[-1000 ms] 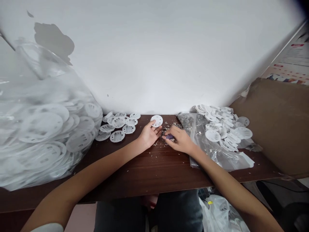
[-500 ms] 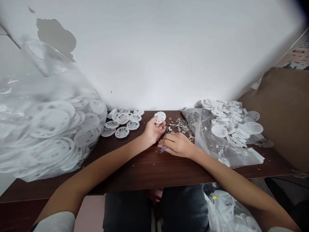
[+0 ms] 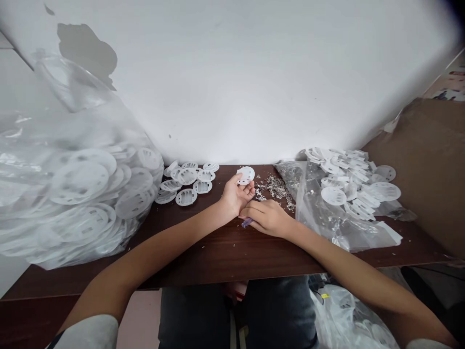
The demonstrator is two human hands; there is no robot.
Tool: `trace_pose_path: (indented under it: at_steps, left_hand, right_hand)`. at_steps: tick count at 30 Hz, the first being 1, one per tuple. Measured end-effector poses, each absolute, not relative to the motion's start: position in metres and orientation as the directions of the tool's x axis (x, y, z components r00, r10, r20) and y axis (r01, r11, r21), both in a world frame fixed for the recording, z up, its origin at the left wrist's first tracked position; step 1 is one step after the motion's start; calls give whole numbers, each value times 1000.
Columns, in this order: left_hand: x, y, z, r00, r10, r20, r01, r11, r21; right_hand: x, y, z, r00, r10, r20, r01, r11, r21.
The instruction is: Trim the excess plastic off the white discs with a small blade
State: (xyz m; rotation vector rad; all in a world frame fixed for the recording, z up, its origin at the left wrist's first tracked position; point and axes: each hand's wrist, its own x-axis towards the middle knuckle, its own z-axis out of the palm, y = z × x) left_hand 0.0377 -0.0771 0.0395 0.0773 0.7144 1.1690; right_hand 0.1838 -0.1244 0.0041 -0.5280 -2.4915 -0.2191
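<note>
Between thumb and fingers, my left hand grips a white round plastic disc with small slots, tilted up above the table. My right hand lies just below and to the right, its fingers curled round a purple, translucent handle-like tool; the tool's other end is hidden by the hand. Close behind the right hand, small shiny metal pieces are scattered in a heap. Several white discs with slotted compartments lie to the left of my left hand.
A big clear bag of white discs fills the left side. At right, more white parts pile on a flat plastic bag, beside a brown cardboard box. A white wall rises behind the dark wooden table.
The whole view has shifted slightly. Both hands keep their grips and stay close together, with the disc still in my left hand and the purple tool in my right.
</note>
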Motion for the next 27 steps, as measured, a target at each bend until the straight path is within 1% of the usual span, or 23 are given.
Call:
trace_pose_path:
  at_steps: [8, 15, 27]
  left_hand:
    - [38, -81, 42, 194, 858, -475, -798, 420, 432]
    - [38, -80, 38, 205, 850, -485, -794, 434, 426]
    - [38, -78, 36, 194, 854, -483, -806, 419, 418]
  right_hand:
    - [181, -126, 4, -744, 321, 586, 420, 907, 36]
    - [179, -128, 1, -726, 334, 601, 442, 896, 37]
    - [179, -127, 1, -746, 332, 578, 432, 901, 40]
